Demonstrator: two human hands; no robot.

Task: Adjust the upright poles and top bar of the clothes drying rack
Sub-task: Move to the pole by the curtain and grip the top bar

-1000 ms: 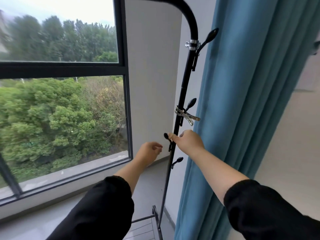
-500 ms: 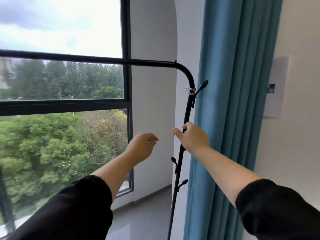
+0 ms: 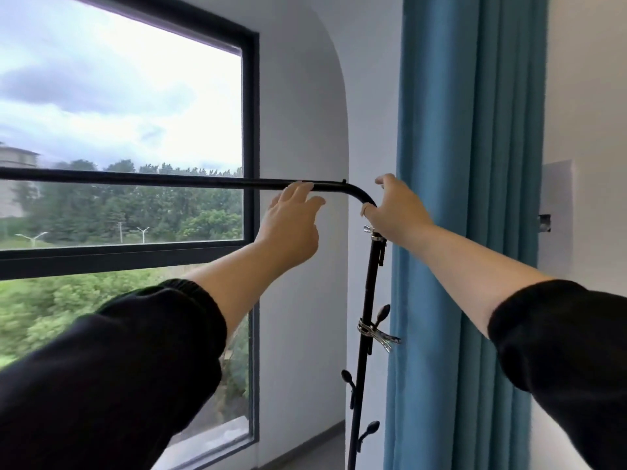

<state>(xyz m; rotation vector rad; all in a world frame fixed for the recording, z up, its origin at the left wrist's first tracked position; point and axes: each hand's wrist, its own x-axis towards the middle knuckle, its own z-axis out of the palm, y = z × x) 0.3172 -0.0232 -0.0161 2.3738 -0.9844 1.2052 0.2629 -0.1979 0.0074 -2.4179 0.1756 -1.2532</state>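
Note:
The black clothes drying rack stands by the window. Its top bar [image 3: 152, 179] runs level from the left edge and bends down into the right upright pole [image 3: 368, 293]. My left hand [image 3: 291, 228] is raised just under the bar near the bend, fingers spread, fingertips touching the bar. My right hand [image 3: 395, 212] covers the top of the upright pole right below the bend, thumb curled round the tube, index finger lifted. A silver clamp [image 3: 375, 234] sits on the pole just under that hand.
A metal clothes peg [image 3: 380, 335] and black hooks [image 3: 381, 313] stick out from the pole lower down. A blue curtain [image 3: 468, 232] hangs close behind the pole on the right. The black-framed window [image 3: 249, 130] is on the left, a wall panel [image 3: 556, 215] far right.
Both hands rose from mid-pole height to the top of the rack. My right hand slid up the pole to the bend; my left hand opened and reached the top bar.

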